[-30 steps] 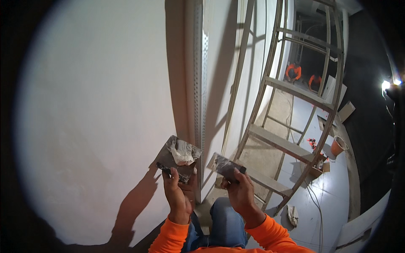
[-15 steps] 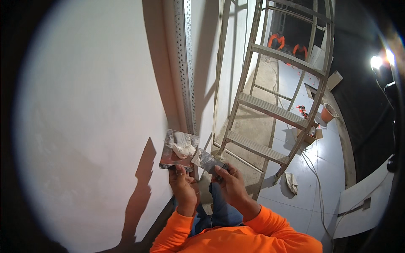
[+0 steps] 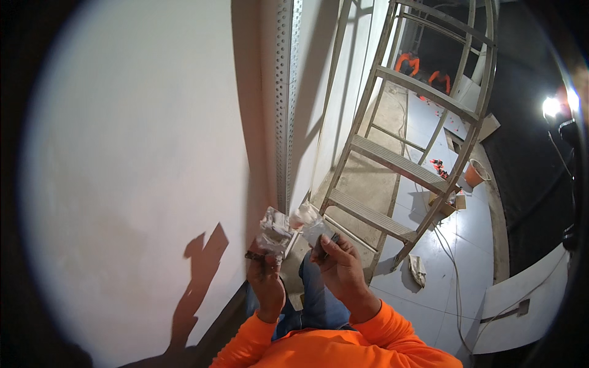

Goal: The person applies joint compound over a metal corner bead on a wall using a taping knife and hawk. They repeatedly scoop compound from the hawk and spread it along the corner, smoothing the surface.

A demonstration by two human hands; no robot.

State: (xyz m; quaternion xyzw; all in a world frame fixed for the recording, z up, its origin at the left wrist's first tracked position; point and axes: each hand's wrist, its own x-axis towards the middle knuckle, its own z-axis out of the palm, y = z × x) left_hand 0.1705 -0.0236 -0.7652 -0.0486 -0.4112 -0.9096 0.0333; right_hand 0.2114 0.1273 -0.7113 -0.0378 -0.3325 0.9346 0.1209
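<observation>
My left hand [image 3: 267, 288] is closed around a broad flat scraper [image 3: 274, 232] with white putty smeared over its face. In my right hand [image 3: 345, 273] is a putty knife [image 3: 318, 232], gripped by its dark handle. A lump of white putty [image 3: 304, 214] sits on the knife's blade. The two blades are side by side in front of me, near the foot of a perforated metal corner bead [image 3: 283, 104] that runs up the wall's edge. I cannot tell whether the blades touch.
A pale wall [image 3: 135, 135] rises on my left. An aluminium stepladder [image 3: 402, 162] stands ahead right. Beyond it are an orange bucket [image 3: 475, 173], a cardboard box [image 3: 450, 203] and a cable [image 3: 451, 257] on the tiled floor. Two people in orange crouch far off. A bright lamp [image 3: 552, 107] shines at right.
The scraper has tilted in my left hand, its putty now spread differently. The putty knife has turned upward, drawn to the right, and now carries a lump of putty. My view has shifted slightly.
</observation>
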